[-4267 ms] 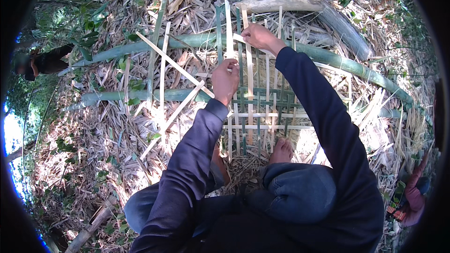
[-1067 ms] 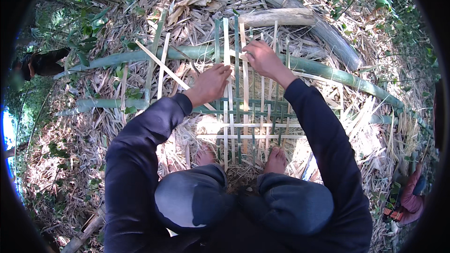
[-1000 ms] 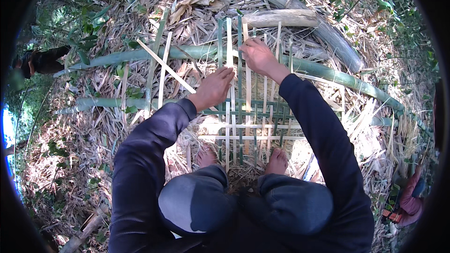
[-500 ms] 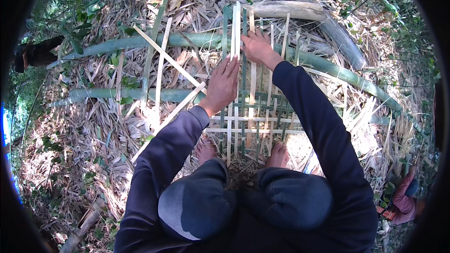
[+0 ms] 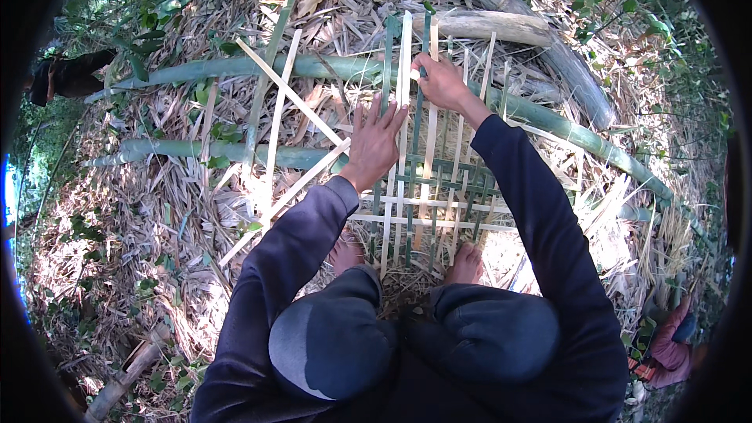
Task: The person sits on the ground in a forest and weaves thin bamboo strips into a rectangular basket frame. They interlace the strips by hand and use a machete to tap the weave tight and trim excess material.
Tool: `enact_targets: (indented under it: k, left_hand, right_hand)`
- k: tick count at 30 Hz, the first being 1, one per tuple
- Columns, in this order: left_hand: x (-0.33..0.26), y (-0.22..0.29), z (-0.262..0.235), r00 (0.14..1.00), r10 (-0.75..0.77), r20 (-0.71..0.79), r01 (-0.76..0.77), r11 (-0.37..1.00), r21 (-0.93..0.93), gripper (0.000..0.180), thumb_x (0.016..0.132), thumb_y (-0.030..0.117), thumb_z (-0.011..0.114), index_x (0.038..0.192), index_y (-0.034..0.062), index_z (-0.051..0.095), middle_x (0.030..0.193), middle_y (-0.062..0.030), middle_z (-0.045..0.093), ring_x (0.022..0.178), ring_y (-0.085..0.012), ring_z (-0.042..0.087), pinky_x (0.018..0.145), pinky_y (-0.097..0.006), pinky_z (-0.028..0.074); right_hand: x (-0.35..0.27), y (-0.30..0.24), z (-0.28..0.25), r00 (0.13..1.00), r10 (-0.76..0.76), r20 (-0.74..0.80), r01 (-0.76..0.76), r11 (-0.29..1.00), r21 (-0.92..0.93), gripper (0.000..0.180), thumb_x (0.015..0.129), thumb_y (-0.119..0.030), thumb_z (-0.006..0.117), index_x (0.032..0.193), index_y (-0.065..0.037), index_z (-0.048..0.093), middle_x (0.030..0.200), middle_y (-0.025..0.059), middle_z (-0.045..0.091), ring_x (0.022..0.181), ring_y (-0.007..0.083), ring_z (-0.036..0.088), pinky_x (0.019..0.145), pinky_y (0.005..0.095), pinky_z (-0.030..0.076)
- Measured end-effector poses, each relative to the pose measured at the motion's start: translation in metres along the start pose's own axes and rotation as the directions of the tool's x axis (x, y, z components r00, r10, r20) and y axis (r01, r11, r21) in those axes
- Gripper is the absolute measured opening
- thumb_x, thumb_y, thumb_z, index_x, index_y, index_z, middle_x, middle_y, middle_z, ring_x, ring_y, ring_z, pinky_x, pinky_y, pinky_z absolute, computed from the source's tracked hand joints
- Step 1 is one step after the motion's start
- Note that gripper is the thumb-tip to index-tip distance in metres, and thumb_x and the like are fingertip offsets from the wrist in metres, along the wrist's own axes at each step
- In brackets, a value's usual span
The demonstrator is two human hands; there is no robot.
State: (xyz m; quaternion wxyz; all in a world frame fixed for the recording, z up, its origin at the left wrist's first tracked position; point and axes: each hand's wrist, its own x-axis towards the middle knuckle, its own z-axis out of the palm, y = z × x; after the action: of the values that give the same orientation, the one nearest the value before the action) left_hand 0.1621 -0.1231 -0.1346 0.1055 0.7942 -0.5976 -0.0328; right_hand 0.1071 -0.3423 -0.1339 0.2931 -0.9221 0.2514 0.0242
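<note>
Green and pale bamboo strips cross in an open woven lattice (image 5: 433, 164) on the ground ahead of my feet, their long ends running away from me. My left hand (image 5: 373, 143) lies open, fingers spread, over the lattice's left long strips, beside a pale bamboo strip (image 5: 404, 70). Farther off and to the right, my right hand (image 5: 443, 83) has its thumb and fingers pinched around a green bamboo strip (image 5: 426, 35). Two pale cross strips (image 5: 478, 225) pass through the near part of the weave.
Two long green bamboo poles (image 5: 184, 74) (image 5: 157, 149) lie crosswise, running under the strips. Loose pale strips (image 5: 286, 88) rest across them at left. Thick dry bamboo pieces (image 5: 486, 25) lie at the far side. Dry leaves cover the ground. Another person's pink sleeve (image 5: 671, 345) shows at lower right.
My right hand's fingers have curled from lying over the strips to a pinch on the green one. My left hand's fingers have spread apart. The view has shifted slightly.
</note>
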Motion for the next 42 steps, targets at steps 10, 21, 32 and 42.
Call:
enact_targets:
  k: [10, 21, 32, 42]
  left_hand:
    - [0.015, 0.001, 0.011, 0.987, -0.072, 0.143, 0.085, 0.993, -0.086, 0.057, 0.081, 0.008, 0.056, 0.139, 0.0059, 0.054, 0.149, -0.0132, 0.046, 0.146, -0.0416, 0.024, 0.110, -0.075, 0.017]
    - [0.012, -0.003, 0.019, 0.997, -0.047, 0.054, 0.062, 0.945, -0.320, 0.053, 0.084, 0.005, 0.055, 0.137, 0.0082, 0.056, 0.146, -0.0118, 0.051, 0.146, -0.0423, 0.026, 0.113, -0.072, 0.015]
    - [0.081, -0.027, 0.004, 0.944, -0.113, -0.310, -0.049, 0.881, -0.471, 0.027, 0.089, 0.009, 0.061, 0.115, 0.0027, 0.067, 0.100, -0.0154, 0.063, 0.085, -0.0333, 0.063, 0.078, -0.041, 0.050]
    - [0.104, -0.032, 0.017, 0.987, -0.093, -0.132, 0.016, 0.871, -0.491, 0.027, 0.081, 0.002, 0.063, 0.108, 0.0002, 0.060, 0.101, -0.0155, 0.059, 0.094, -0.0316, 0.062, 0.084, -0.041, 0.050]
  right_hand:
    - [-0.013, -0.008, -0.002, 0.995, -0.084, -0.054, 0.081, 0.995, -0.054, 0.030, 0.092, -0.016, 0.057, 0.121, -0.018, 0.050, 0.100, 0.0191, 0.065, 0.108, 0.0396, 0.056, 0.101, 0.0538, 0.033]
    - [-0.017, -0.008, 0.016, 0.943, -0.117, -0.312, 0.130, 0.991, 0.020, 0.047, 0.091, -0.012, 0.056, 0.135, -0.011, 0.038, 0.109, 0.0217, 0.061, 0.111, 0.0434, 0.056, 0.100, 0.0585, 0.036]
    - [-0.208, 0.176, -0.037, 0.861, 0.319, -0.397, -0.279, 0.948, 0.156, 0.027, 0.096, -0.019, 0.057, 0.117, -0.003, 0.061, 0.109, 0.0194, 0.066, 0.100, 0.0356, 0.064, 0.086, 0.0424, 0.050]
    - [-0.224, 0.217, -0.005, 0.929, 0.326, -0.174, -0.228, 0.876, 0.424, 0.023, 0.100, -0.020, 0.058, 0.106, 0.001, 0.062, 0.099, 0.0070, 0.046, 0.093, 0.0182, 0.059, 0.080, 0.0326, 0.051]
